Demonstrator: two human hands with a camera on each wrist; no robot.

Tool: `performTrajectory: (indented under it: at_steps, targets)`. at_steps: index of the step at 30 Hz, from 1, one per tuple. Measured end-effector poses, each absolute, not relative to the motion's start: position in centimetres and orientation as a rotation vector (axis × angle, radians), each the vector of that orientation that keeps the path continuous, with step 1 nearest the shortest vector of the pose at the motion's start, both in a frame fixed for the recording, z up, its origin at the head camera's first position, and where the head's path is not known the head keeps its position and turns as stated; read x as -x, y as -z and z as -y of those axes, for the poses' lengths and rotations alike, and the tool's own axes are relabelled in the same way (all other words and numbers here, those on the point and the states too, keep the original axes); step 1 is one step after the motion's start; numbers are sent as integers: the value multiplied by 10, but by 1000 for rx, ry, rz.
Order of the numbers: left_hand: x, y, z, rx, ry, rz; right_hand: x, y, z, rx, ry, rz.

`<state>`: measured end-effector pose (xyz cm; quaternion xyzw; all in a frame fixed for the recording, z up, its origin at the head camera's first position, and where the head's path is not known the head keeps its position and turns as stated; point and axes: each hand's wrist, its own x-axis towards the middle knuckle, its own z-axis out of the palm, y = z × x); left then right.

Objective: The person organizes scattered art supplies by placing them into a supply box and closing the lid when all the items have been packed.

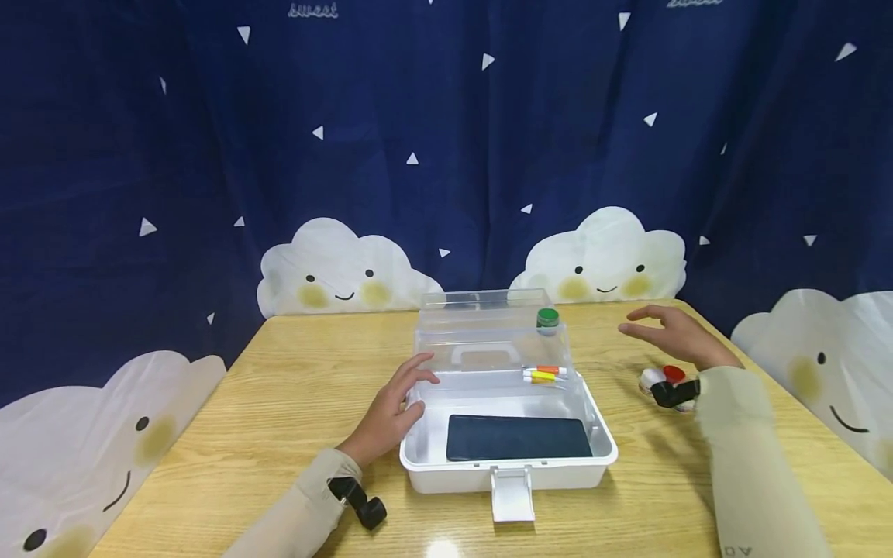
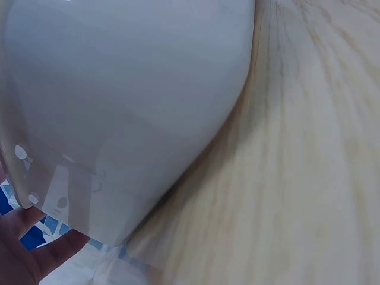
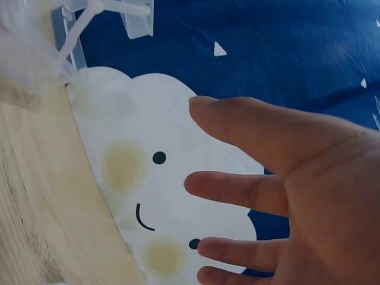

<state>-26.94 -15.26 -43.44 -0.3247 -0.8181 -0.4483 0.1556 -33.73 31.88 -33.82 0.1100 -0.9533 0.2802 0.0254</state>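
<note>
A white storage box (image 1: 456, 479) with its clear lid (image 1: 436, 341) tipped back stands on the table. My left hand (image 1: 391, 412) is at the box's left rim, fingers loosely bent; whether they touch it is hard to tell. In the left wrist view, its fingertips (image 2: 62, 249) show by one end of the box. Inside lies a flat dark rectangular thing (image 1: 518, 439). Several orange and yellow pens (image 1: 546, 375) lie at the back of the box. To the right, my right hand (image 1: 673, 333) hovers above the table, holding nothing, its fingers spread in the right wrist view.
Small containers with red (image 1: 674, 373) and white lids sit beneath my right wrist, partly hidden. A green-lidded jar (image 1: 547, 319) appears at the clear lid, inside or behind it. The front latch (image 1: 512, 496) hangs down. A dark blue curtain (image 1: 446, 155) borders the wooden table (image 1: 314, 349).
</note>
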Motion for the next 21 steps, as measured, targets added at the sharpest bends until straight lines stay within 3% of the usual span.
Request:
performTrajectory:
  at_steps: [21]
  targets:
    - [268, 435, 152, 907, 1288, 2361, 332, 356, -352, -353, -914, 3078]
